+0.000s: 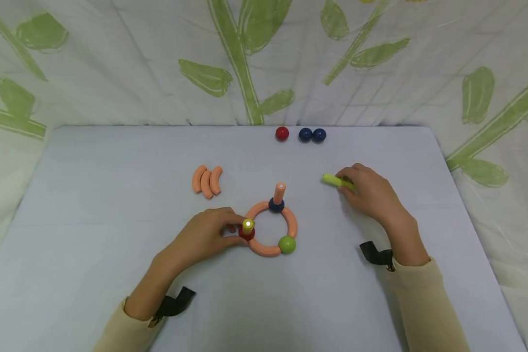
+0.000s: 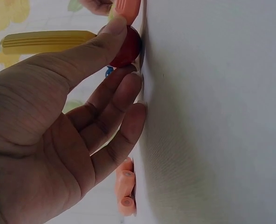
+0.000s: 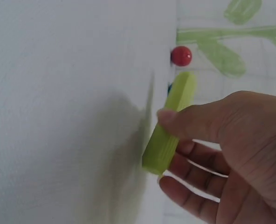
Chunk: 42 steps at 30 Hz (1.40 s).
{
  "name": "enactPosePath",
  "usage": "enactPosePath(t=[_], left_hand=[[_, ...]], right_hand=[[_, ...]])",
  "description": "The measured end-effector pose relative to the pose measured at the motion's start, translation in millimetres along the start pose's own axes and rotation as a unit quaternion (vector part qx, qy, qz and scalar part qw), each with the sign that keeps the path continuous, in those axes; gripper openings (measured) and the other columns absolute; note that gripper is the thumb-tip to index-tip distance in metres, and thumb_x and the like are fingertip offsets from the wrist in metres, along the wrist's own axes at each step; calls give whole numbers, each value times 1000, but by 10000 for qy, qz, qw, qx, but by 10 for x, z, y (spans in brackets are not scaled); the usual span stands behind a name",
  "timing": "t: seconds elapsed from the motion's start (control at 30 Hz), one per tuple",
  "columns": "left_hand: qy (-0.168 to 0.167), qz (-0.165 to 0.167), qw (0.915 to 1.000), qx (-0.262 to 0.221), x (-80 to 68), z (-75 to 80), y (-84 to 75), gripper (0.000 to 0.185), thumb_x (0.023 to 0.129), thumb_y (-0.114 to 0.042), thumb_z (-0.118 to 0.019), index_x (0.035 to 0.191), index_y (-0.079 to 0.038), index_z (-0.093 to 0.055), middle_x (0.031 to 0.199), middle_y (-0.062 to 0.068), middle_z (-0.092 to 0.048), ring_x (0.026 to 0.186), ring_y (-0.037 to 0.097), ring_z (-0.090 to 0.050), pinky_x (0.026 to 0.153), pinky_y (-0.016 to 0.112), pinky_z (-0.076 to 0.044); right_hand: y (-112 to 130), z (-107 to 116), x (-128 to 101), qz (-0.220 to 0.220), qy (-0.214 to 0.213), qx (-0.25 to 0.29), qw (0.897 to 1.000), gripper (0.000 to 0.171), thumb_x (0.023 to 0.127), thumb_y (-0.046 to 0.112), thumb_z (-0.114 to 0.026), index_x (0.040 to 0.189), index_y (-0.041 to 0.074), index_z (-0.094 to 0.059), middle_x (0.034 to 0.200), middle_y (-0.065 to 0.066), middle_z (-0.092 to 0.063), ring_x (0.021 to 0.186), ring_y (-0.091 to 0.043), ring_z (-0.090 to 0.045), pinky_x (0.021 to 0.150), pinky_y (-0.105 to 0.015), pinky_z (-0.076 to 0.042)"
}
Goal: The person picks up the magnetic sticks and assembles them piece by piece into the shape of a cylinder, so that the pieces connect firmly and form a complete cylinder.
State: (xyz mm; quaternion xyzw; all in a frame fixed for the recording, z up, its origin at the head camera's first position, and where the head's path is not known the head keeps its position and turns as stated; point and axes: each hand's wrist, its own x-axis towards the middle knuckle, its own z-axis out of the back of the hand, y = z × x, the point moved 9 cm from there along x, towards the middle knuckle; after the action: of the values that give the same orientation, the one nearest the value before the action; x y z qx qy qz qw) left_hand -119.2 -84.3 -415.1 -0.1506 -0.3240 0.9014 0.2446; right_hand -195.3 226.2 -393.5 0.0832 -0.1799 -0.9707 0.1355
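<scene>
My left hand [image 1: 209,230] pinches a red ball [image 2: 127,48] between thumb and fingers at the left of a ring. From that ball a yellow rod [image 2: 47,42] stands up. Curved orange pieces [image 1: 292,222] form the ring, joined by the red ball, a dark blue ball [image 1: 276,205] and a green ball [image 1: 287,244]. On the dark blue ball an orange rod [image 1: 279,193] stands upright. To the right of the ring, my right hand [image 1: 371,193] holds a yellow-green rod [image 3: 169,126] between thumb and fingers, its far end sticking out past them.
Three curved orange pieces [image 1: 206,183] lie side by side, left of and behind the ring. Along the table's back edge sit a loose red ball [image 1: 282,133] and two dark blue balls [image 1: 312,135]. A cloth with a printed plant pattern [image 1: 149,63] hangs behind the white table [image 1: 92,205].
</scene>
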Motion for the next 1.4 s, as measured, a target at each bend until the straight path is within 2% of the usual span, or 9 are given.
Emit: enactPosePath(t=[0.23,0.37,0.53,0.67,0.87,1.0,1.1,1.3,1.4], left_hand=[[-88,-40,9999,-127,-24,21,21,30,86,-21,-89,114,-30,-81,95,-16,-74,92,8,-65,82,27,-54],[-122,-115,9997,-184,-9,9,-1,30,87,-24,-88,114,-32,-80,95,-17,-73,92,8,-65,83,27,-54],[-131,-26,9998,-131,10,-13,-16,30,87,-25,-89,114,-33,-79,95,-16,-71,91,8,-63,81,26,-53],[-149,49,9999,-46,11,-19,-25,30,87,-24,-89,114,-32,-78,94,-16,-70,90,7,-62,80,26,-53],[-186,94,9998,3,10,-24,-46,30,88,-25,-88,115,-31,-78,95,-16,-69,90,8,-62,79,26,-53],[-203,102,9997,43,15,-29,-51,29,88,-26,-88,115,-30,-77,95,-15,-70,89,8,-62,78,26,-52],[-202,94,9997,76,15,-36,-50,28,89,-27,-87,115,-30,-77,94,-14,-70,89,8,-61,77,26,-52],[-189,106,9998,49,10,-47,-44,29,89,-26,-87,116,-30,-77,97,-13,-70,90,9,-62,78,26,-52],[-211,88,9997,46,13,-41,-50,29,89,-27,-87,116,-31,-76,99,-13,-71,90,9,-62,78,26,-52]], right_hand=[[100,33,37,277,-129,714,9970,27,98,6,-69,125,1,-68,120,-18,-69,110,-36,-70,97,-54,-56],[131,57,38,410,-198,978,9942,29,97,5,-70,125,2,-64,114,-17,-71,106,-34,-72,96,-53,-58],[161,57,42,653,-292,1262,9894,35,95,2,-70,129,3,-62,108,-15,-73,102,-32,-74,95,-52,-60],[188,41,58,772,-459,1454,9853,30,94,2,-73,123,3,-64,109,-12,-74,102,-28,-74,94,-47,-61],[222,100,47,947,-973,1594,9778,31,91,2,-77,119,4,-64,105,-7,-74,97,-20,-74,86,-32,-63],[263,135,23,1074,-1161,1675,9731,31,89,0,-77,118,3,-65,104,-7,-75,93,-20,-75,83,-31,-63],[292,125,19,1084,-1139,1750,9719,31,90,0,-77,118,3,-65,105,-7,-75,94,-20,-75,85,-31,-63],[447,48,-11,1123,-874,2128,9667,36,93,0,-75,126,5,-62,108,-5,-73,102,-16,-71,89,-17,-59],[571,21,-60,1234,-772,2322,9617,35,93,0,-75,126,4,-62,109,-4,-72,103,-13,-70,91,-17,-59]])
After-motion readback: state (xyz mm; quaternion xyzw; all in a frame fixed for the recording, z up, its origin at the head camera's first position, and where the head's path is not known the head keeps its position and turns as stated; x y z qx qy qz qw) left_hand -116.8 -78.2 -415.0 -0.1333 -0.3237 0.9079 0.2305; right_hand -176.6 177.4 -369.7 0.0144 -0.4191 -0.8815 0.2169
